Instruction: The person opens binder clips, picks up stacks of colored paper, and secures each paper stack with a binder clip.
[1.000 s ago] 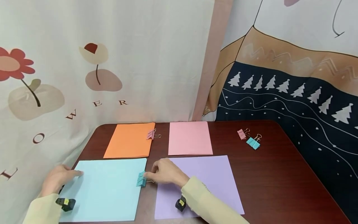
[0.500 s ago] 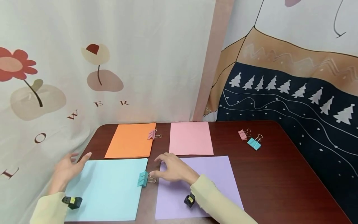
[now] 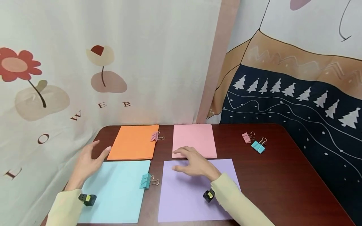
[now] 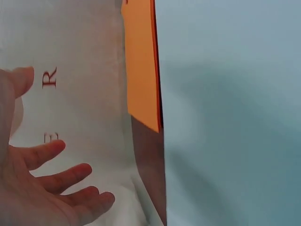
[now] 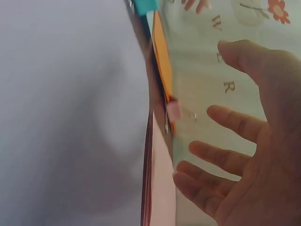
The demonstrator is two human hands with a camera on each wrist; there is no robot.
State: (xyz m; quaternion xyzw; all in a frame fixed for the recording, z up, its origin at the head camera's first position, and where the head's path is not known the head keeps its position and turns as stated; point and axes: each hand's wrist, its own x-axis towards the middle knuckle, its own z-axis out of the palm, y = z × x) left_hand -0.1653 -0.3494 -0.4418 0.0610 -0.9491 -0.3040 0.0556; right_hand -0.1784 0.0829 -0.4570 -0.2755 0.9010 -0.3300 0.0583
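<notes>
Thumb and fingers of the left hand [image 3: 87, 164] are spread apart above the blue paper [image 3: 116, 194]. A blue clip [image 3: 145, 181] bites that paper's edge, to the right of this hand. Orange paper [image 3: 132, 143] lies just past the hand, with a pink clip [image 3: 154, 137] on its right side. The right hand [image 3: 195, 162] also has its fingers apart, over the purple paper [image 3: 189, 201]. Pink paper [image 3: 194, 136] lies just past its fingertips. To this hand's right, a second pink clip [image 3: 246, 138] and second blue clip [image 3: 258, 147] sit near each other on the surface [image 3: 282, 179]
</notes>
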